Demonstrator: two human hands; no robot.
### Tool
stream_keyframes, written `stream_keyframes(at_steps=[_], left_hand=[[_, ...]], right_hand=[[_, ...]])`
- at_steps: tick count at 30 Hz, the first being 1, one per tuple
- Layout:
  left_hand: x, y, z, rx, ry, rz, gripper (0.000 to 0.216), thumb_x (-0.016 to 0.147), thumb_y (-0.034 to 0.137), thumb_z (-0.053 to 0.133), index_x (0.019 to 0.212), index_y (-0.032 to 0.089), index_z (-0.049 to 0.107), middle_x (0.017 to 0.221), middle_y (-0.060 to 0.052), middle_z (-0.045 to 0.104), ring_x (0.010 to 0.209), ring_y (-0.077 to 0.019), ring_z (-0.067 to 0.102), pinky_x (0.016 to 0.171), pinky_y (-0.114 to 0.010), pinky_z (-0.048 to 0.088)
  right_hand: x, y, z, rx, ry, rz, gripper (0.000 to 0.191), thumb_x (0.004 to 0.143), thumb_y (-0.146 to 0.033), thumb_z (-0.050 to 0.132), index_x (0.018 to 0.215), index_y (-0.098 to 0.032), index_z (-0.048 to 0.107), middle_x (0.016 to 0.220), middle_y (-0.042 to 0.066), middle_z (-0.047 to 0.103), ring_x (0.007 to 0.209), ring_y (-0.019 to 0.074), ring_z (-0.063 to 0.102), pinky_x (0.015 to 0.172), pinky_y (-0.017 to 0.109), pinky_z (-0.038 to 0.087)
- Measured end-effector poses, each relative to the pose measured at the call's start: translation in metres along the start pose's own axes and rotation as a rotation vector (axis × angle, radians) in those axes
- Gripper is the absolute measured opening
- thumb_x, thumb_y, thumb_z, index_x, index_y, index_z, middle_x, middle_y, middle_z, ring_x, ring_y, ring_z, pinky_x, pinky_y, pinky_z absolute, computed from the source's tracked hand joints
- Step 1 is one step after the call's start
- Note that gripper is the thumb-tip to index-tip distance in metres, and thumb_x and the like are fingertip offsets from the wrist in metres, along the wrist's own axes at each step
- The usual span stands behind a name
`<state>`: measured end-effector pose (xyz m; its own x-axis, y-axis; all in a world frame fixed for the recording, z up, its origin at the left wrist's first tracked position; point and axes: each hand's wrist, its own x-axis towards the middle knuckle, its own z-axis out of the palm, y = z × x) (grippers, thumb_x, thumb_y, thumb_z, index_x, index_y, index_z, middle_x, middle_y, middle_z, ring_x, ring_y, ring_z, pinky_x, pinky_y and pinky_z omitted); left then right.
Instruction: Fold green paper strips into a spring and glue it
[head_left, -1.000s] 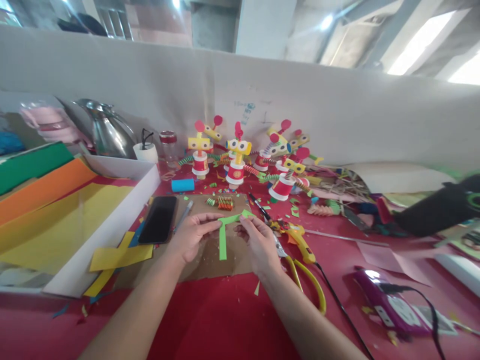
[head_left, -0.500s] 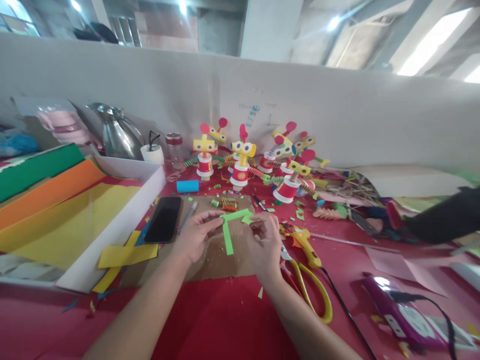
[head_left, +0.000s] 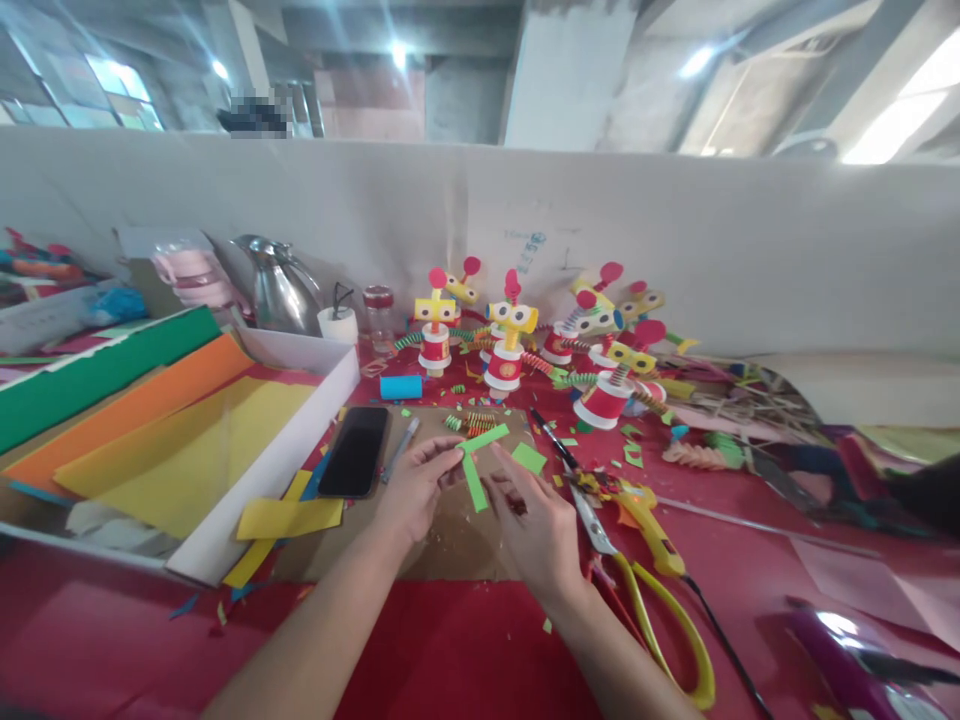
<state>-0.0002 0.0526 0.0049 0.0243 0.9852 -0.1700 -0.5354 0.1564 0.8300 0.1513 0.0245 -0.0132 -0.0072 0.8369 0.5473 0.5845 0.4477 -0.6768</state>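
Both forearms reached in from the near edge, one each side of centre, wrists apart, fingers angled in toward the middle. Left hand [head_left: 416,490] was pinched tight, thumb and forefinger on the corner of a green paper strip [head_left: 475,487]. Right hand [head_left: 544,530] had its back up and fingers half curled; couldn't tell whether it gripped anything.

Strip was between the hands, over the cardboard [head_left: 450,555]. One leg ran from the left fingertips toward far right; the other dropped toward the near side, its end just beside the right fingers. Contact there was unclear. A green paper piece [head_left: 529,458] showed at the far side of the right hand's forefinger; couldn't tell if loose or touching.

Coiled paper springs [head_left: 481,424] lay just far of the strip. Phone [head_left: 355,450] was left of the left hand, pen [head_left: 401,449] between them. Scissors [head_left: 595,525] lay just right of the right hand, glue gun [head_left: 660,545] farther right. Paper figures [head_left: 504,368] stood on the far side.
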Motion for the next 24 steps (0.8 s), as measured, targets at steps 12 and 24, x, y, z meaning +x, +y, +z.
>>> stream_keyframes(at_steps=[12,24], left_hand=[[-0.003,-0.005,0.004,-0.071,-0.092,-0.087,0.019,0.063,0.014,0.077,0.079,0.016,0.066,0.076,0.001,0.069,0.069,-0.0096,0.064,0.071,-0.021,0.050],[-0.009,-0.015,0.016,0.037,-0.110,-0.081,0.026,0.058,0.015,0.080,0.082,0.014,0.072,0.079,-0.004,0.074,0.077,-0.0149,0.068,0.080,-0.026,0.050]], right_hand=[[0.005,-0.011,0.003,0.531,0.000,0.241,0.034,0.074,-0.021,0.066,0.107,-0.028,0.069,0.099,0.004,0.070,0.077,0.0191,0.066,0.069,0.030,0.052],[0.013,-0.003,0.001,0.602,0.049,0.485,0.017,0.074,-0.033,0.067,0.065,-0.019,0.067,0.062,0.000,0.065,0.062,0.0153,0.059,0.061,0.026,0.045]])
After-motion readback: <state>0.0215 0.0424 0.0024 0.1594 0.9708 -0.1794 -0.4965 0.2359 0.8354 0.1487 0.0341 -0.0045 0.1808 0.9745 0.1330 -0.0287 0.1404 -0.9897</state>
